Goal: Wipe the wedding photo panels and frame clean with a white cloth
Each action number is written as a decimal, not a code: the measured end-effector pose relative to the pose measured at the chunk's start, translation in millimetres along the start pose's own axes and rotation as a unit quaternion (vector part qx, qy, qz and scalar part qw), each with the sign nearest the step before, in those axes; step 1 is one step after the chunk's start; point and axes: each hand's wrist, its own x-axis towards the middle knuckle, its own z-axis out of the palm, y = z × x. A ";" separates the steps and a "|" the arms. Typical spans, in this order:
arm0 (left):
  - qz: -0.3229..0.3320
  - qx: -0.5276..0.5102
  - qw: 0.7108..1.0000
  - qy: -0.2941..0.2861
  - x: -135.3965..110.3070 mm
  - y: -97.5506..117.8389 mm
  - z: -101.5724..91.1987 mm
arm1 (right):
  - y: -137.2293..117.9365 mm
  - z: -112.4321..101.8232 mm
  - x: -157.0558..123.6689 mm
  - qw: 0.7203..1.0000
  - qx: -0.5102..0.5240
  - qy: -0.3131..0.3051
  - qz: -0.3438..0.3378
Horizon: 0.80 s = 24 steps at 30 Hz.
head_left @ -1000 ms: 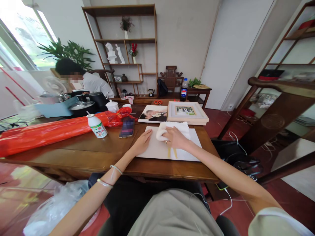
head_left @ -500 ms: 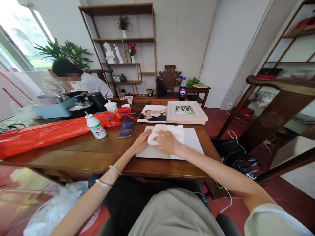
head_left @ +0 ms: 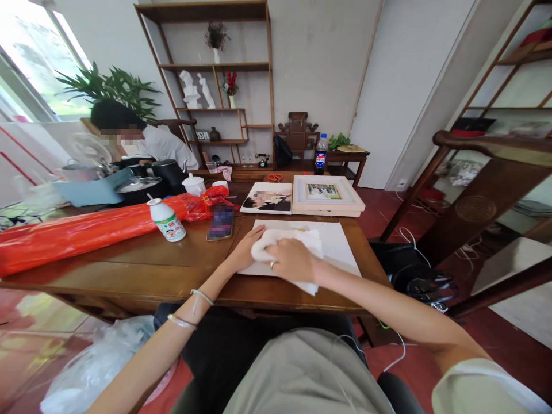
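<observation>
A white board [head_left: 340, 247] lies flat on the brown wooden table [head_left: 172, 270] in front of me. My right hand [head_left: 293, 260], with a ring on one finger, is closed on a white cloth [head_left: 310, 244] and presses it against the board. Part of the cloth hangs past the board's near edge. My left hand [head_left: 245, 248] lies flat on the board's left side, fingers stretched out, close beside the cloth. A faint yellowish mark [head_left: 301, 229] shows on the board above the cloth.
Behind the board are a photo print [head_left: 267, 198] and a framed picture [head_left: 328, 195]. To the left are a phone [head_left: 221, 221], a white bottle [head_left: 166, 219] and a long red plastic-wrapped bundle [head_left: 86, 230]. A cola bottle [head_left: 320, 155] stands farther back. Another person [head_left: 164, 146] sits far left.
My right hand has drawn the cloth toward me, over the board's near edge, uncovering the upper part of the board. My left hand stays in almost the same place.
</observation>
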 end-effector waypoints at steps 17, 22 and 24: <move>-0.010 0.035 0.999 0.005 1.0 4.2 -1.2 | 50.1 -11.7 124.7 0.994 0.095 -0.060 0.016; -0.034 0.028 0.999 -0.005 0.1 1.3 -0.1 | 73.1 -24.3 100.4 0.994 0.076 -0.074 0.033; -0.040 0.031 0.999 -0.010 -0.1 1.4 0.1 | 88.4 -28.5 83.6 0.993 0.071 -0.084 0.049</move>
